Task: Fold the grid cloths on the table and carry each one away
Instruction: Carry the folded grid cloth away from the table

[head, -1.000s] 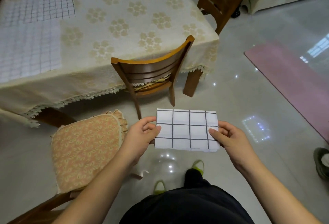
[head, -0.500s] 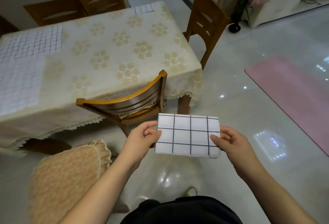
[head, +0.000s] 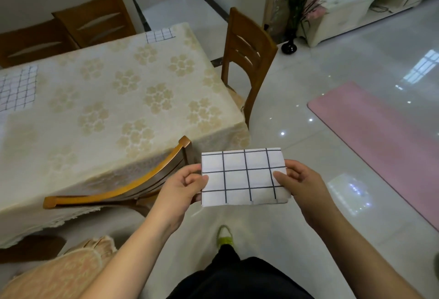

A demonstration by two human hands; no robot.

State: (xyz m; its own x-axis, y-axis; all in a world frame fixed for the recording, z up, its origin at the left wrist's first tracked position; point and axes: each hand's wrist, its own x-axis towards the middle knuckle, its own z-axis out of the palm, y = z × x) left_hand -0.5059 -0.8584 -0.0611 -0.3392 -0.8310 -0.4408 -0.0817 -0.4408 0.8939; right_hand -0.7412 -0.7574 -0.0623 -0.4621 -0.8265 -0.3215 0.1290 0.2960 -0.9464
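- A person holds a folded grid cloth [head: 242, 176] out in front of the body, above the floor [head: 297, 146] and just off the near right corner of the worktop [head: 123, 99].
- The left hand [head: 183, 187] pinches the cloth's left edge, thumb on top and fingers beneath; the right hand [head: 297, 182] does the same at the right edge. Each grip is clamped on the cloth, apparently so the folded layers stay flat and square rather than sagging open.
- The cloth is level and taut between the two hands, touching neither the worktop nor the chair [head: 123, 189] tucked in at the near edge.
- Judged from its compact shape, folding of this piece looks finished and the carrying stage is in hand.
- More work appears to wait: a spread grid cloth [head: 17, 89] lies at the worktop's left edge, and a small folded one [head: 159, 35] sits at the far right corner.
- A second chair [head: 247, 61] stands against the right edge, and a pink mat [head: 380, 137] lies on the floor well to the right.
- A loose layer at the cloth's lower right corner could slip if either pinch eases.
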